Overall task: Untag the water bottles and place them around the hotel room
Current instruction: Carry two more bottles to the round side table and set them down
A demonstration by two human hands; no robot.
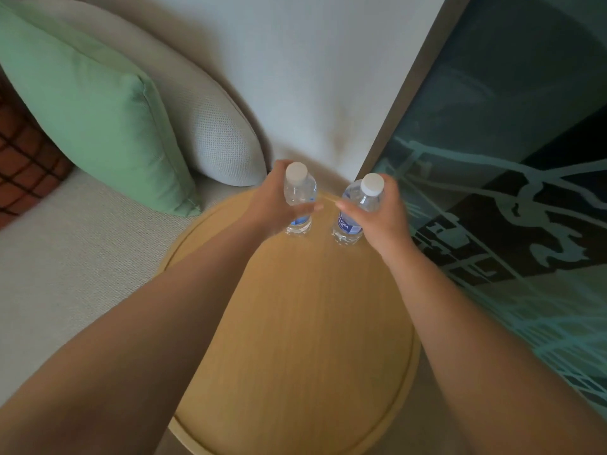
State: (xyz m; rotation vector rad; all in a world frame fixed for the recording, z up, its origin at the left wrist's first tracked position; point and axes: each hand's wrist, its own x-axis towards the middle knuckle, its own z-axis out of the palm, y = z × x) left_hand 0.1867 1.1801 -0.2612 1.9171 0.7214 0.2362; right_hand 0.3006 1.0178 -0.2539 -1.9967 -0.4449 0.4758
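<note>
Two small clear water bottles with white caps and blue labels stand upright at the far end of a round wooden table (295, 323). My left hand (276, 198) is wrapped around the left bottle (299, 192). My right hand (381, 215) grips the right bottle (356, 208) from its right side. The bottles' bases rest on or just above the tabletop, about a hand's width apart. I see no tag on either bottle; my fingers cover part of both bodies.
A beige sofa (65, 257) runs along the left, with a green cushion (98, 119), a white cushion (213, 126) and an orange checked cushion (23, 152). A white wall (312, 77) is behind the table. Dark teal patterned carpet (509, 192) lies on the right.
</note>
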